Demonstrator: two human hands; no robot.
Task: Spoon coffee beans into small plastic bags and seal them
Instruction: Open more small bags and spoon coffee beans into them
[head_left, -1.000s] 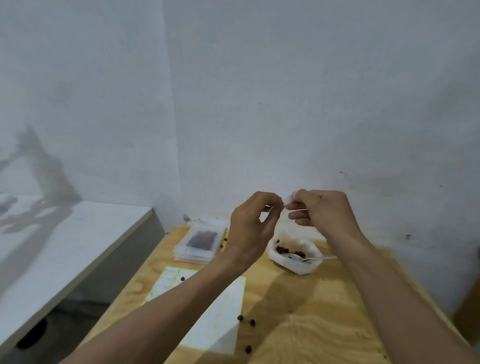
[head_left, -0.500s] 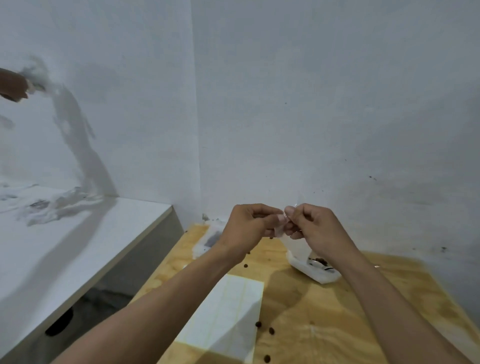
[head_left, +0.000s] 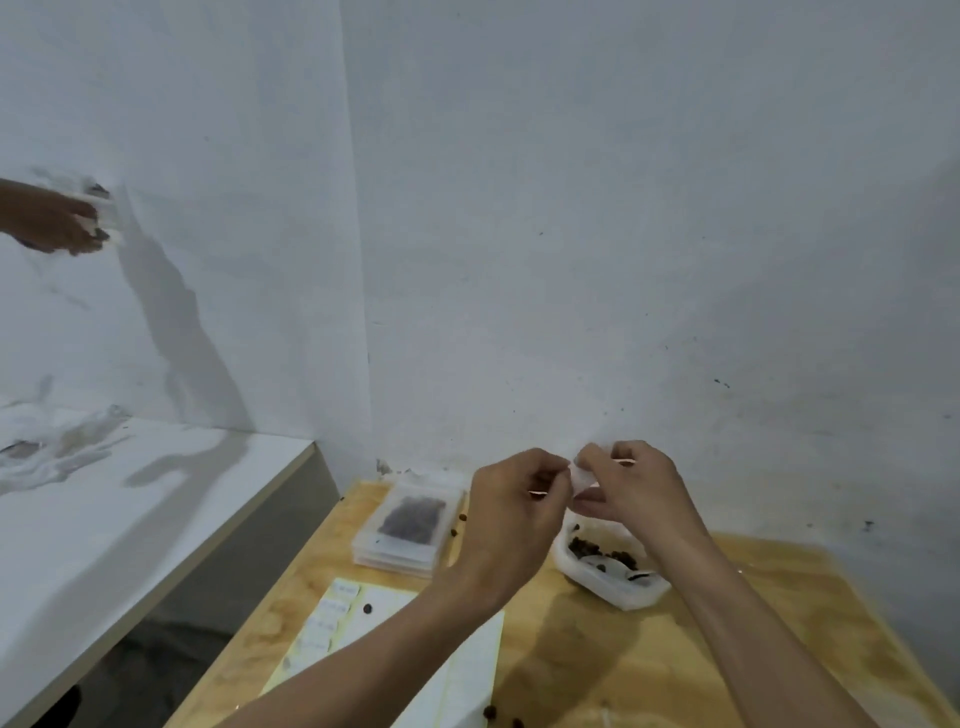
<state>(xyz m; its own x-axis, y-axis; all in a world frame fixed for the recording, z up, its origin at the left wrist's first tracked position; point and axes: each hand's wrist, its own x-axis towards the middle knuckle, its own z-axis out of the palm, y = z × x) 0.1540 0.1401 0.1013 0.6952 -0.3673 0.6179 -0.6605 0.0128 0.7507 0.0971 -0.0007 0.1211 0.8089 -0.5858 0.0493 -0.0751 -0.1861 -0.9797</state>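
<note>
Far left, above the white counter (head_left: 156, 499): a second person's hand (head_left: 57, 221) enters the view, gripping something pale. We cannot tell what it is, and it seems no part of our job.

On the wooden table (head_left: 753, 649), left end: one stack of flat clear bags (head_left: 408, 525). The top bag shows a dark fill of beans, so we judge at least one bag already filled and laid down. How many lie under it we cannot count, nor whether each is sealed.

In front of the stack: one label sheet (head_left: 395, 644) with small stickers along its left edge. One loose bean sits on it.

Centre, raised above the table: our left hand (head_left: 511, 512), fingers curled, pinching one edge of a small plastic bag (head_left: 581, 478). The bag is held in the air between both hands, above the bean tub. Its contents are hidden, so we cannot say if it is filled.

Right of it: our right hand (head_left: 631, 488), pinching the bag's other edge. The hands are close together, almost touching. We judge this as either opening the mouth or pressing the seal; the view does not settle which.

Below the right hand: one white tub (head_left: 608, 571) with a thin remainder of coffee beans (head_left: 587, 548) and what looks like a spoon lying inside.

Stray beans on the table: two beside the stack, two or three at the near edge.

Left to do: finish this bag, then spoon out the tub's remainder.
</note>
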